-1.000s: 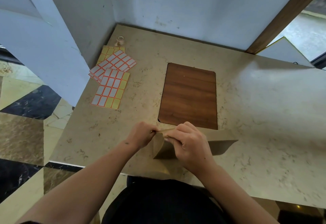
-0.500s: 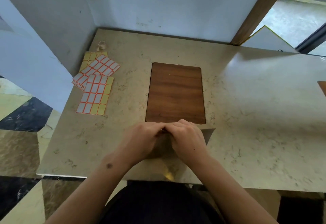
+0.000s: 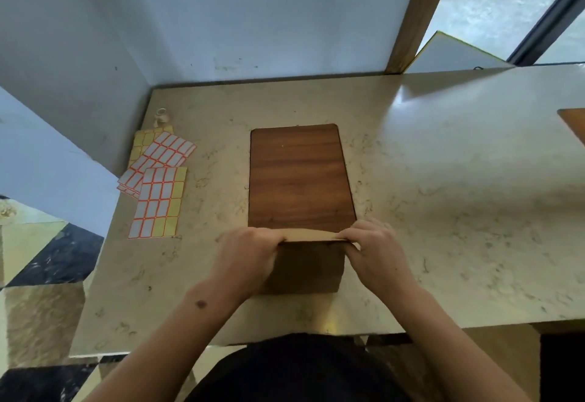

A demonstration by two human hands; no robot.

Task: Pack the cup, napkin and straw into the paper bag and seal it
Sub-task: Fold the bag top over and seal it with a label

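Paper bag [image 3: 305, 267]: brown, standing on the worktop [image 3: 443, 211] at its near edge, directly in front of the person. Its near face is in shadow.
Bag top: folded over into a flat pale strip that runs level from one hand to the other. The strip lies across the near end of the wooden board [image 3: 299, 177].
Bag contents: cannot be told; the closed top hides the interior.
Left hand [image 3: 250, 257]: at the left end of the folded strip, fingers [image 3: 269, 238] curled closed over the fold, palm against the bag's left side.
Right hand [image 3: 375, 251]: at the right end of the folded strip, fingers closed on the fold, pinching its corner. The corner tip projects just past the hand.
Hand spacing: apart, one at each end of the bag top, with the strip exposed between them.
Wooden board: dark brown rectangle with rounded corners, lying flat in the middle of the worktop, just beyond the bag.
Label sheets [image 3: 156, 185]: several overlapping sheets of white labels with orange borders on yellow backing, flat on the worktop at far left, well apart from the bag.
Tape roll [image 3: 160, 116]: small and pale, near the far left corner of the worktop, just beyond the label sheets.
Worktop: beige marbled surface, set against a pale wall.
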